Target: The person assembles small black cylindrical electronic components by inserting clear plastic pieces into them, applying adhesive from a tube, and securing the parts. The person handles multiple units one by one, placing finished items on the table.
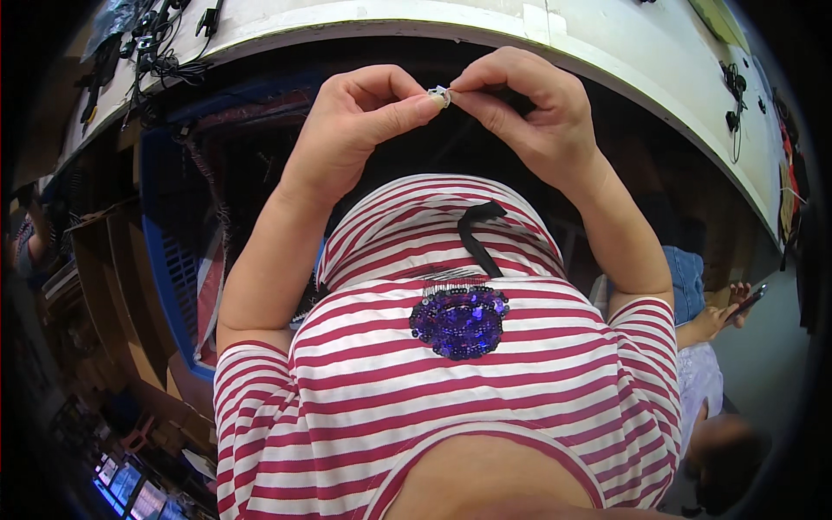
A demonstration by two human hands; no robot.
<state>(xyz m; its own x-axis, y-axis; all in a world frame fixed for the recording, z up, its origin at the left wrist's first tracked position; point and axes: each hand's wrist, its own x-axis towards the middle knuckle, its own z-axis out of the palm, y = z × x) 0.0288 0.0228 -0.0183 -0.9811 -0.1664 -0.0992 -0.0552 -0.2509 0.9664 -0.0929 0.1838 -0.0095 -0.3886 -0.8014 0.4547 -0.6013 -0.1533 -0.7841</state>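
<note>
Between my two hands is a tiny whitish, partly see-through piece (440,95), too small to name more exactly. My left hand (364,117) pinches it from the left with thumb and forefinger. From the other side my right hand (533,100) pinches it the same way, fingertips almost meeting. Both hands are raised just in front of the near edge of a white table (381,19). Below them, on my striped shirt (364,381), are a purple sequin patch (459,322) and a black strip (475,241).
Black cables (169,61) lie at the table's left end, and more wires (735,95) at its right. A blue plastic crate (165,225) stands on my left beside cardboard boxes (134,277). On the right, another person holds a phone (750,299).
</note>
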